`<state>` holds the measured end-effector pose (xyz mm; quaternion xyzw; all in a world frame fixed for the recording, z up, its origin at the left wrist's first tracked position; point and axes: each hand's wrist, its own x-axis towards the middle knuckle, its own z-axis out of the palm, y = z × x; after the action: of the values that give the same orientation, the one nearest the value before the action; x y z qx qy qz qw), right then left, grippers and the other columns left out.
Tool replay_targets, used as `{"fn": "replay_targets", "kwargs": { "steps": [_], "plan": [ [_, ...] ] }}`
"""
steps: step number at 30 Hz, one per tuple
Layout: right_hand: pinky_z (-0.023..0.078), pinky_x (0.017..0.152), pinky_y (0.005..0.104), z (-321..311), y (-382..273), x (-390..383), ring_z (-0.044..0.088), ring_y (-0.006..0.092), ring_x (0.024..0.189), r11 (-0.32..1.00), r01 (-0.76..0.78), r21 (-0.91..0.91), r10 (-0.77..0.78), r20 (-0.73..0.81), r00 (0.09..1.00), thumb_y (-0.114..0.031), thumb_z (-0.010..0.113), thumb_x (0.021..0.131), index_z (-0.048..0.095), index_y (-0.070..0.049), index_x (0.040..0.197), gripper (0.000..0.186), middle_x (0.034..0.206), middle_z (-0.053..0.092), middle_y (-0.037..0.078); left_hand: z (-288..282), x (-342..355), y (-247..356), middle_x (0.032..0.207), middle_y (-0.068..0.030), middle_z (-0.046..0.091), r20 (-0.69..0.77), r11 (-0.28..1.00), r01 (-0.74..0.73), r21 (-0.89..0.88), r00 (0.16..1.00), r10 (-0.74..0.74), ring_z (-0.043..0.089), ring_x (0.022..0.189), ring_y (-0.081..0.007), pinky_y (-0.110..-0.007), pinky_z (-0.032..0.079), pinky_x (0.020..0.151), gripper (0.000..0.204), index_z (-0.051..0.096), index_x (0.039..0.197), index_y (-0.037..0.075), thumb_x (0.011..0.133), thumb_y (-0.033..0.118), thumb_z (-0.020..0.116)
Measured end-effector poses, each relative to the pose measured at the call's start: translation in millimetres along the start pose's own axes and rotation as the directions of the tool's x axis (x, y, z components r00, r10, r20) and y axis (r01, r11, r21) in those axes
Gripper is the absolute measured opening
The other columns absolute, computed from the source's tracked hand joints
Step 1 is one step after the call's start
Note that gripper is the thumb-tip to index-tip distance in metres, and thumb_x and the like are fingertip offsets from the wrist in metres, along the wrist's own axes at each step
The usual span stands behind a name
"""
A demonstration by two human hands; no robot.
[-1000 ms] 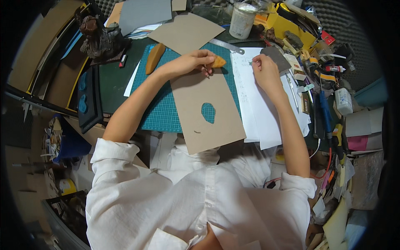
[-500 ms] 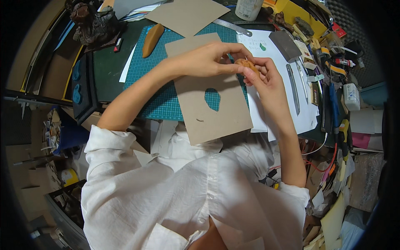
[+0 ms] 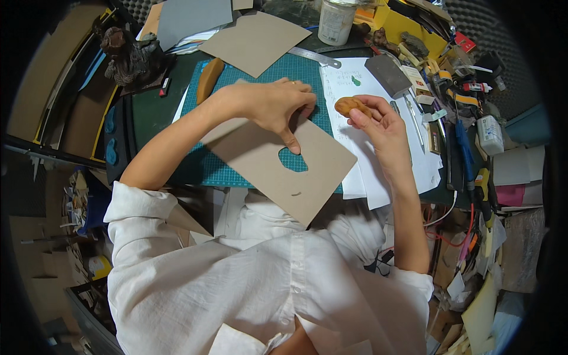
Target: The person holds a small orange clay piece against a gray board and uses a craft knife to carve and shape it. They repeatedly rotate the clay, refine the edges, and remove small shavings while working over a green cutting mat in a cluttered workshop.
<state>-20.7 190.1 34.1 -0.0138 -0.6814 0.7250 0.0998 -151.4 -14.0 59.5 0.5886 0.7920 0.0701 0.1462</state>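
Observation:
My right hand [image 3: 378, 121] is raised over the white papers, pinching a small orange-brown carved lump [image 3: 350, 106] between thumb and fingers. My left hand [image 3: 277, 106] reaches onto a grey-brown cardboard sheet [image 3: 260, 160]. Its thumb presses beside an irregular hole cut in the sheet, and the curled fingers reach its far edge. The green cutting mat [image 3: 204, 165] shows through the hole. A small dark curved mark lies on the sheet below the hole. Turned cornerwise, the sheet points one corner toward my lap.
A curved tan wooden piece [image 3: 209, 80] lies on the mat's far left. Behind are another cardboard sheet [image 3: 257, 41], a metal ruler [image 3: 313, 56] and a white tub [image 3: 336, 22]. A dark grey block [image 3: 387, 76] and crowded tools stand right; a dark figurine [image 3: 127, 56] stands left.
My left hand has left the carved lump and come down onto the cardboard sheet, which has turned cornerwise. The lump stays in my right hand alone.

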Motion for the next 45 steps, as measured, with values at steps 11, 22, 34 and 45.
{"fn": "replay_targets", "kwargs": {
  "steps": [11, 22, 34, 45],
  "plan": [
    [0.049, 0.078, 0.0217, 7, -14, 48, 0.060, 0.0083, 0.087, 0.945, 0.269, -0.188, -0.245, 0.139, 0.959, -0.014, 0.071, 0.086, 0.060, -0.001, 0.105, 0.026, 0.099, 0.065, 0.005, -40, -31, -40, 0.073, 0.0005, 0.054, -0.083, 0.737, 0.315, -0.599, 0.890, -0.448, 0.051, 0.058, -0.0106, -0.021, 0.038, 0.055, 0.051, 0.061, 0.084, 0.006, 0.071, 0.053, 0.079],
    [0.048, 0.073, 0.0198, 25, -14, 92, 0.060, 0.0075, 0.083, 0.826, 0.340, -0.450, -0.231, 0.281, 0.931, -0.013, 0.070, 0.086, 0.063, -0.002, 0.109, 0.026, 0.094, 0.066, 0.004, -2, -17, -30, 0.105, -0.0084, 0.061, -0.140, 0.230, -0.001, -0.973, 0.798, -0.587, 0.063, 0.093, -0.0136, -0.026, 0.052, 0.080, 0.046, 0.050, 0.121, 0.005, 0.085, 0.028, 0.066],
    [0.049, 0.066, 0.0224, 30, 12, 100, 0.059, 0.0084, 0.070, 0.860, 0.234, -0.453, -0.137, 0.238, 0.962, -0.017, 0.071, 0.085, 0.067, -0.001, 0.105, 0.026, 0.084, 0.066, 0.005, 20, 1, -29, 0.100, -0.0119, 0.065, -0.150, 0.175, -0.050, -0.983, 0.772, -0.618, 0.067, 0.088, -0.0166, -0.028, 0.056, 0.076, 0.055, 0.054, 0.119, 0.001, 0.080, 0.033, 0.076],
    [0.049, 0.088, 0.0301, 35, 24, 82, 0.061, 0.0174, 0.102, 0.997, -0.056, 0.045, 0.061, -0.124, 0.990, -0.023, 0.072, 0.085, 0.051, 0.003, 0.118, 0.047, 0.116, 0.058, 0.014, 16, -4, -33, 0.095, -0.0192, 0.064, -0.087, 0.088, -0.036, -0.996, 0.712, -0.697, 0.068, 0.083, -0.0215, -0.030, 0.058, 0.071, 0.069, 0.054, 0.115, -0.009, 0.076, 0.042, 0.077]
  ]
}}
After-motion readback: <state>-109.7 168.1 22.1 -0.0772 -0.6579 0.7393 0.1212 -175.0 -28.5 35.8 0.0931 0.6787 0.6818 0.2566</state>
